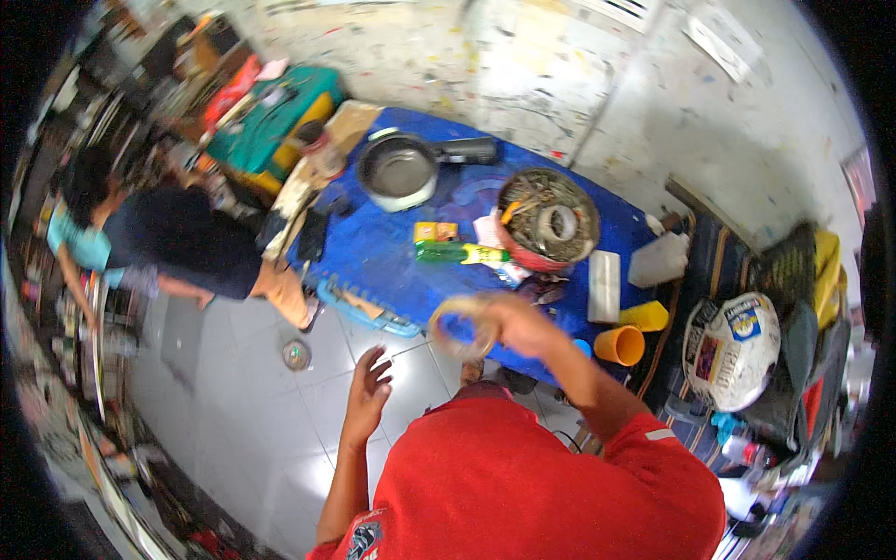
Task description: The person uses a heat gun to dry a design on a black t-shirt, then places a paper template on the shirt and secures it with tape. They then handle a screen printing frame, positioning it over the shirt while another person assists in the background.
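My right hand (521, 324) clamps a tape roll (485, 336) at its nine o'clock, near the edge of the blue table (373, 247); my left hand (368, 388), fingers apart, hangs at the roll's eight o'clock.

From the head, one wide fisheye view looked down past the nearby red shirt (551, 476) toward the counter (373, 252).

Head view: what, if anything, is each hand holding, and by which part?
The right hand grips a tan tape roll by its ring's right side; the left hand holds nothing.
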